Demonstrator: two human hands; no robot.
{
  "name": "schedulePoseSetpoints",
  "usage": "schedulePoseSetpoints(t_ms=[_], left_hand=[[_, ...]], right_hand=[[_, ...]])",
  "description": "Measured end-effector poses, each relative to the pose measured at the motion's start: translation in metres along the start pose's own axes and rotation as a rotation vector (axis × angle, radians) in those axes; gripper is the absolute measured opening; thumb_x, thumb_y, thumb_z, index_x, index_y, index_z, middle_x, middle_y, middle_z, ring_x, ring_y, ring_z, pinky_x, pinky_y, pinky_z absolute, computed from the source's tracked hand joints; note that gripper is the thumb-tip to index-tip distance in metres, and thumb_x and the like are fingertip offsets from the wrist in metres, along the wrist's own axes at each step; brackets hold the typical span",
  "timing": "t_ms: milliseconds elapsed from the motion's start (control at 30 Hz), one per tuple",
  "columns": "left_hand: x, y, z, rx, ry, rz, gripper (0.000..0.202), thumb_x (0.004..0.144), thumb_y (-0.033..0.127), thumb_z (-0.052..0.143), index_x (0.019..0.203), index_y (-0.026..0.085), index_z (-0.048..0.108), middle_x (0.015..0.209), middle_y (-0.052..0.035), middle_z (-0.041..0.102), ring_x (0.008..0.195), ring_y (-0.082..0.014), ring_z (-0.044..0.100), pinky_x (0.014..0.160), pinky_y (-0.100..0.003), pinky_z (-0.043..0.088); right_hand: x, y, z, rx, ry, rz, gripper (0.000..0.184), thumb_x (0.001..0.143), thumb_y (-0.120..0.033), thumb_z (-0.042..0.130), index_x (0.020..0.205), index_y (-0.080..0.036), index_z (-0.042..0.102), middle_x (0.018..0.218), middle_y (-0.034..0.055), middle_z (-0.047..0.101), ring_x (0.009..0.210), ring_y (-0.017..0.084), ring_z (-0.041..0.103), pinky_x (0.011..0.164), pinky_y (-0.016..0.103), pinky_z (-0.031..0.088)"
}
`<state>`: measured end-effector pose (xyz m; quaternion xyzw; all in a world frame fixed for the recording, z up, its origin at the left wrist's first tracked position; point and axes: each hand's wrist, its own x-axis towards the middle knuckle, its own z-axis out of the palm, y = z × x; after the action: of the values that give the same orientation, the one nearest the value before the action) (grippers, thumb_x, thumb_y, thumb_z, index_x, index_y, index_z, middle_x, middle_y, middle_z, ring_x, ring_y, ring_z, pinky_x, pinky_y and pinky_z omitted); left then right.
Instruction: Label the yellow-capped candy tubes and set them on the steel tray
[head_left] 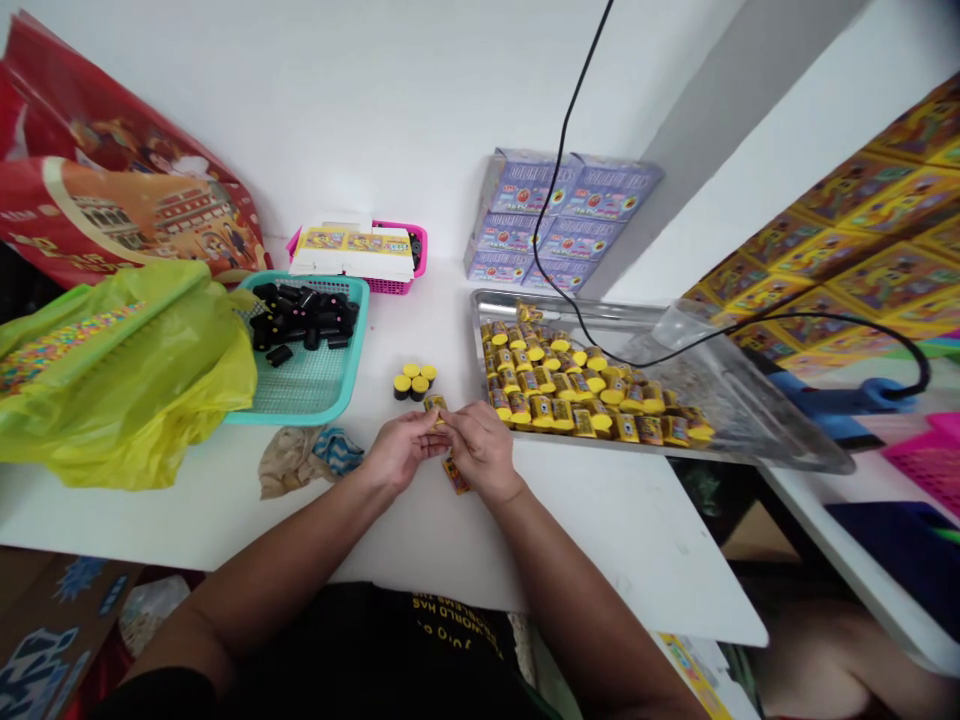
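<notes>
My left hand [401, 450] and my right hand [480, 450] meet above the white table [615, 520], pinching a small yellow-wrapped cylinder [435, 404] between their fingers. A similar wrapped cylinder [455, 476] lies on the table just under my right hand. Left of my fingers, a small group of black cylinders with yellow caps [413, 381] stands upright. To the right, a steel tray [495, 308] holds a heap of yellow-capped wrapped cylinders [555, 385].
A teal mesh tray [300, 385] holds black cylinders. Behind it is a pink basket [420, 250] with printed cards. A yellow-green plastic bag [127, 380], red printed bag [112, 190], crumpled cloth [300, 460], stacked boxes [562, 220] and a black cable [570, 170] surround the table.
</notes>
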<state>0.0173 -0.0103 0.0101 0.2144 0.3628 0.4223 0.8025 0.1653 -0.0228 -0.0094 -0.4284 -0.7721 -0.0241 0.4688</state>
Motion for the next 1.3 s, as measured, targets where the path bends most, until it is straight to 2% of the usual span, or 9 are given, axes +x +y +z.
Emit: schedulePoseSetpoints(t_ms=[200, 333, 567, 767, 833, 967, 1067, 1167, 1300], left_hand=[[-0.001, 0.003, 0.002, 0.007, -0.030, -0.008, 0.034, 0.065, 0.034, 0.081, 0.078, 0.014, 0.057, 0.069, -0.0032, 0.066, 0.061, -0.0132, 0.063, 0.064, -0.026, 0.047], [-0.001, 0.008, 0.002, 0.024, -0.027, 0.035, 0.034, 0.070, 0.037, 0.077, 0.088, 0.018, 0.055, 0.068, -0.0009, 0.065, 0.057, -0.0151, 0.064, 0.059, -0.026, 0.048], [0.000, 0.009, 0.000, 0.041, 0.021, 0.059, 0.029, 0.070, 0.033, 0.076, 0.079, 0.017, 0.053, 0.060, -0.0004, 0.063, 0.054, -0.0173, 0.065, 0.055, -0.027, 0.049], [0.002, -0.003, -0.001, 0.034, 0.026, 0.178, 0.037, 0.061, 0.032, 0.082, 0.079, 0.016, 0.056, 0.066, 0.0009, 0.065, 0.052, -0.0103, 0.060, 0.054, -0.023, 0.049], [0.002, -0.005, -0.001, 0.048, 0.012, 0.199, 0.039, 0.060, 0.035, 0.083, 0.080, 0.015, 0.056, 0.067, 0.0010, 0.065, 0.054, -0.0100, 0.060, 0.055, -0.022, 0.049], [0.000, -0.004, 0.002, 0.174, -0.015, 0.195, 0.048, 0.070, 0.054, 0.071, 0.094, 0.017, 0.055, 0.066, -0.0005, 0.065, 0.053, -0.0140, 0.063, 0.051, -0.025, 0.049], [0.000, -0.007, 0.002, 0.319, 0.035, 0.186, 0.049, 0.070, 0.058, 0.068, 0.093, 0.017, 0.053, 0.068, -0.0024, 0.066, 0.047, -0.0151, 0.062, 0.041, -0.021, 0.040], [0.004, -0.016, 0.001, 0.434, 0.046, 0.199, 0.042, 0.069, 0.054, 0.069, 0.082, 0.016, 0.056, 0.061, -0.0006, 0.063, 0.039, -0.0117, 0.056, 0.035, -0.019, 0.029], [0.014, -0.023, -0.006, 0.566, 0.038, 0.310, 0.031, 0.071, 0.044, 0.069, 0.064, 0.017, 0.057, 0.049, 0.0029, 0.054, 0.033, -0.0076, 0.043, 0.036, -0.020, 0.025]], right_hand=[[0.004, -0.004, -0.003, 0.009, -0.011, 0.030, 0.017, 0.090, -0.021, 0.053, 0.097, -0.021, 0.069, 0.070, 0.0040, 0.062, 0.069, 0.018, 0.055, 0.066, 0.034, 0.045], [0.003, -0.006, 0.000, 0.088, -0.005, 0.156, 0.019, 0.092, -0.027, 0.051, 0.098, -0.022, 0.069, 0.072, 0.0037, 0.061, 0.069, 0.018, 0.057, 0.065, 0.033, 0.048], [0.004, -0.009, -0.002, 0.199, -0.032, 0.253, 0.020, 0.093, -0.029, 0.051, 0.099, -0.021, 0.068, 0.078, 0.0028, 0.065, 0.074, 0.016, 0.061, 0.070, 0.030, 0.050], [0.007, -0.017, -0.004, 0.030, -0.066, 0.215, 0.019, 0.078, -0.031, 0.066, 0.092, -0.018, 0.066, 0.078, 0.0043, 0.065, 0.074, 0.018, 0.060, 0.068, 0.030, 0.049], [0.007, -0.020, -0.003, 0.001, -0.051, 0.238, 0.016, 0.075, -0.029, 0.065, 0.089, -0.019, 0.065, 0.076, 0.0034, 0.064, 0.072, 0.017, 0.060, 0.066, 0.028, 0.049], [0.010, -0.016, -0.008, -0.086, -0.031, 0.286, 0.016, 0.074, -0.027, 0.064, 0.088, -0.020, 0.065, 0.075, 0.0031, 0.064, 0.072, 0.018, 0.060, 0.067, 0.028, 0.049], [0.026, 0.009, -0.026, -0.234, 0.037, 0.389, 0.017, 0.077, -0.031, 0.062, 0.088, -0.020, 0.065, 0.077, 0.0038, 0.065, 0.072, 0.018, 0.060, 0.068, 0.029, 0.048], [0.055, 0.056, -0.053, -0.511, 0.049, 0.484, 0.023, 0.078, -0.037, 0.059, 0.088, -0.017, 0.064, 0.081, 0.0071, 0.066, 0.076, 0.021, 0.060, 0.070, 0.031, 0.046], [0.096, 0.126, -0.076, -0.796, -0.107, 0.676, 0.030, 0.080, -0.033, 0.058, 0.100, -0.011, 0.060, 0.088, 0.0131, 0.066, 0.081, 0.023, 0.059, 0.072, 0.031, 0.041]])
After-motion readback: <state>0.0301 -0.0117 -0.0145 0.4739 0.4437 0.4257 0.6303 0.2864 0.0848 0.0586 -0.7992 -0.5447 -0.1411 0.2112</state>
